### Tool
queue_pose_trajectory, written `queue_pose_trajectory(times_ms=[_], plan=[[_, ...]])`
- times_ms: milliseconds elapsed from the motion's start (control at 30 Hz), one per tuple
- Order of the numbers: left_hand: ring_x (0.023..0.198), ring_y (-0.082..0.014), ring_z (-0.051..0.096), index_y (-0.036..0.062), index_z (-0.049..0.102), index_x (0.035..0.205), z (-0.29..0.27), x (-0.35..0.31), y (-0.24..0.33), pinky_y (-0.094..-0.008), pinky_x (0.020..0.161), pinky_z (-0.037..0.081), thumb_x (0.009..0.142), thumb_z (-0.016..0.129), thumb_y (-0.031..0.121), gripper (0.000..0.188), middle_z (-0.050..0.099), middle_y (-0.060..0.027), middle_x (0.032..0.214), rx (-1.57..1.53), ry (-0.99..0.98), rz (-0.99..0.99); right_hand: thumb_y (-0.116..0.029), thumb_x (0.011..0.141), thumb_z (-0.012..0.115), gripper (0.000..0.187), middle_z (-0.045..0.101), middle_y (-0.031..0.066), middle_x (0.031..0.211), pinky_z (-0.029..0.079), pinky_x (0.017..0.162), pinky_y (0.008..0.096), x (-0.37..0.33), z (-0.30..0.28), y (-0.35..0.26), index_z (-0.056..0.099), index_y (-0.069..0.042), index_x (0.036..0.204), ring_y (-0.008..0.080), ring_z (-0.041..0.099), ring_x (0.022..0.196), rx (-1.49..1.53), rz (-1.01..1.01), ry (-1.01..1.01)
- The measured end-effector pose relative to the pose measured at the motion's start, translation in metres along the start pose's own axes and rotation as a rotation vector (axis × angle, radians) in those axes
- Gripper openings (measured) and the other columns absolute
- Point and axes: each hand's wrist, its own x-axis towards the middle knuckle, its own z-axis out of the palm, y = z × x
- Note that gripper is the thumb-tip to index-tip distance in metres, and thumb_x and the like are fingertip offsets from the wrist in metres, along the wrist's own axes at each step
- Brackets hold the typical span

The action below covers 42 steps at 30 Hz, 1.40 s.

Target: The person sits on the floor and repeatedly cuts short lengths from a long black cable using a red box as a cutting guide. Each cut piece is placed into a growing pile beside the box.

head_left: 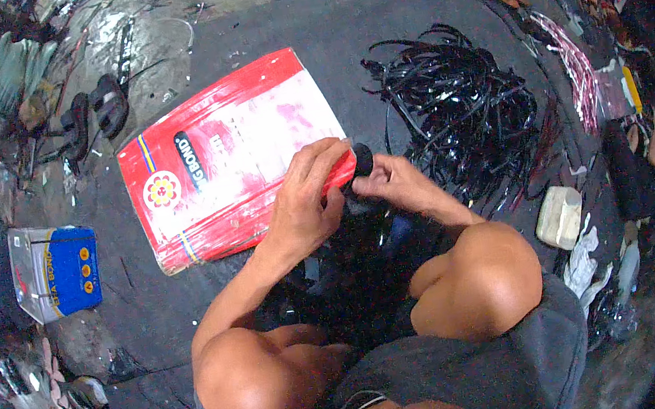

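A large red and white rectangular tin point(253, 140) lies on its side in front of me. My left hand point(306, 195) is closed over its near right corner, fingers on top and thumb below. At that corner is a small black rounded piece point(363, 159); its exact kind is unclear. My right hand point(395, 183) pinches at this black piece from the right, with thumb and fingertips together. To the right of the hands lies a tangled heap of shiny black strips point(459, 100). Dark material point(345, 272) between my knees is in shadow.
A blue and white box-shaped container point(63, 272) stands at the left. Black curved pieces point(96, 111) lie at the far left. On the right are a whitish block point(559, 217), pale crumpled scraps point(588, 265) and pink strips point(575, 72). A dark mat point(255, 32) covers the floor.
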Motion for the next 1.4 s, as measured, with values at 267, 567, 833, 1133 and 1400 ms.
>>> queue_pose_trajectory(times_ms=[267, 567, 833, 1133, 1400], plan=[[0.126, -0.0356, 0.053, 0.0072, 0.051, 0.138, -0.015, 0.000, 0.020, -0.0439, 0.108, 0.044, 0.069, 0.067, -0.007, 0.072, 0.055, -0.0178, 0.135, -0.106, -0.029, 0.058, 0.000, 0.087, 0.064, 0.030, 0.069, 0.0047, 0.104, 0.053, 0.088, 0.0293, -0.027, -0.010, -0.017, 0.063, 0.000, 0.117, 0.0136, 0.066, 0.097, 0.408, -0.350, -0.136], [0.092, -0.0311, 0.070, 0.0048, 0.065, 0.119, -0.037, -0.021, 0.019, -0.0369, 0.072, 0.059, 0.073, 0.064, -0.005, 0.047, 0.068, -0.0153, 0.108, 0.098, 0.118, 0.162, -0.007, 0.084, 0.076, 0.025, 0.068, 0.0036, 0.097, 0.050, 0.075, 0.0261, -0.032, -0.023, -0.088, 0.060, -0.002, 0.103, 0.0107, 0.063, 0.086, 0.110, -0.266, -0.376], [0.076, -0.0081, 0.064, -0.0008, 0.074, 0.096, -0.194, -0.071, -0.020, -0.0234, 0.069, 0.050, 0.076, 0.068, -0.007, 0.022, 0.072, -0.0042, 0.087, 0.025, 0.199, -0.698, -0.012, 0.081, 0.078, 0.018, 0.057, -0.0065, 0.076, 0.037, 0.056, 0.0217, -0.011, -0.053, -0.108, 0.065, -0.003, 0.089, 0.0023, 0.048, 0.066, -0.156, -0.536, -0.047], [0.061, -0.0079, 0.059, 0.0038, 0.074, 0.090, -0.312, -0.144, -0.090, -0.0239, 0.053, 0.044, 0.081, 0.073, 0.010, 0.011, 0.067, -0.0007, 0.070, 0.042, -0.078, -0.957, -0.027, 0.088, 0.068, 0.032, 0.071, 0.0168, 0.092, 0.051, 0.080, 0.0374, 0.069, -0.047, -0.098, 0.072, 0.002, 0.100, 0.0260, 0.068, 0.088, -0.388, -0.571, 0.035], [0.110, -0.0298, 0.063, 0.0070, 0.065, 0.120, -0.183, -0.035, -0.099, -0.0391, 0.096, 0.049, 0.081, 0.076, 0.013, 0.042, 0.066, -0.0161, 0.118, 0.800, 0.492, -0.238, -0.029, 0.081, 0.073, 0.031, 0.072, 0.0145, 0.085, 0.055, 0.073, 0.0464, 0.075, 0.002, -0.097, 0.067, -0.010, 0.105, 0.0355, 0.070, 0.080, -0.508, -0.572, 0.337]])
